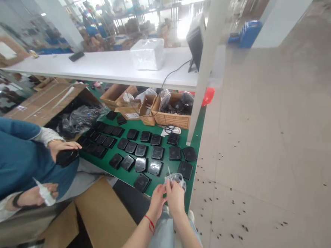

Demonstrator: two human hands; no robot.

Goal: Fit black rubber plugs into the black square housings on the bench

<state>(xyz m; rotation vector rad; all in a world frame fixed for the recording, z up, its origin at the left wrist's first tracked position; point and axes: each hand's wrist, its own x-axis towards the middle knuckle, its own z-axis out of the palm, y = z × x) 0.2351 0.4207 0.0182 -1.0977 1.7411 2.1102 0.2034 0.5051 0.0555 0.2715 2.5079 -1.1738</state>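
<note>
My left hand (157, 199), with a red string at the wrist, and my right hand (175, 197) are pressed together at the near edge of the green table (196, 141). Both pinch a small clear plastic bag (178, 178) with a thin white stick poking up from it. Just beyond my hands, several flat black square devices (141, 150) lie in rows on the green surface.
A person in blue at the left holds a black device (66, 157) in one hand and a small white bottle (45, 194) in the other. Open cardboard boxes (170, 115) stand at the back, another (103, 217) near my legs. A white shelf (107, 66) and post (203, 77) stand above.
</note>
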